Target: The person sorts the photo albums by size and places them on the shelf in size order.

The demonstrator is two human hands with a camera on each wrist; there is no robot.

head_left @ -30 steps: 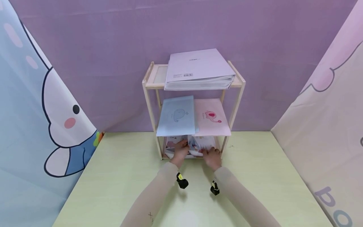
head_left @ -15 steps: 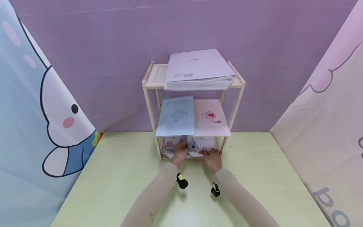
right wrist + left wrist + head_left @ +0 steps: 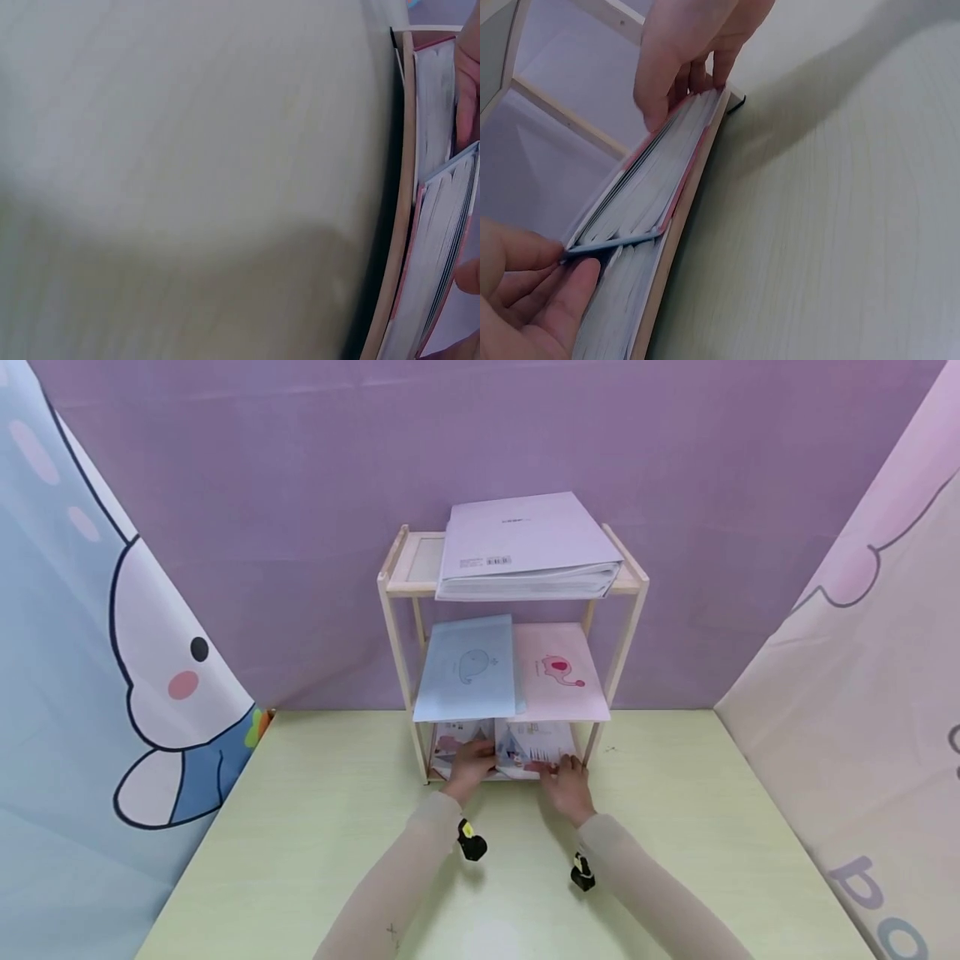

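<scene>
On the bottom level of a small wooden shelf [image 3: 397,652], two thick books lie side by side. My left hand [image 3: 472,768] is at the inner edge of the right book [image 3: 543,739], pinching its blue-grey edge between thumb and fingers in the left wrist view. Over at the outer front corner, my right hand [image 3: 570,785] holds the same book, thumb on the cover and fingers curled down by the page edges. Beside it lies the left book [image 3: 461,735], partly covered by my left hand. The backs of both books are hidden under the middle level.
Across the middle level lie a blue whale-print folder [image 3: 450,693] and a pink elephant-print folder [image 3: 570,700]. A thick lilac album [image 3: 525,531] rests on top. The shelf stands on a pale wood-grain table [image 3: 300,860] against a purple backdrop [image 3: 300,527].
The right book has shifted slightly and now lies squarer and flatter at the front. My left hand has moved a little left and my right hand a little right; both still hold it.
</scene>
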